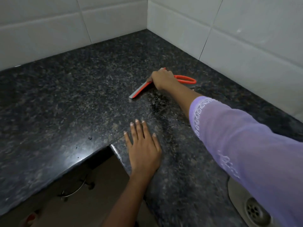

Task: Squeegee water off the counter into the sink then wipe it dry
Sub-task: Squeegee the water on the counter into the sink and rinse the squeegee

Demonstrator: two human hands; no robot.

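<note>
An orange squeegee (185,79) with a grey rubber blade lies against the dark speckled granite counter (73,99), toward the back corner. My right hand (162,79) grips it where the handle meets the blade; the looped handle end sticks out to the right. A darker wet patch (157,102) shows on the stone just in front of the blade. My left hand (144,148) rests flat on the counter near its inner corner, fingers straight and spread. The steel sink (237,194) with its round drain (255,212) sits at the lower right, partly hidden by my purple sleeve.
White tiled walls (246,38) close the counter at the back and right, meeting in a corner. The counter is L-shaped; below its inner edge a cabinet door with a metal handle (77,189) shows.
</note>
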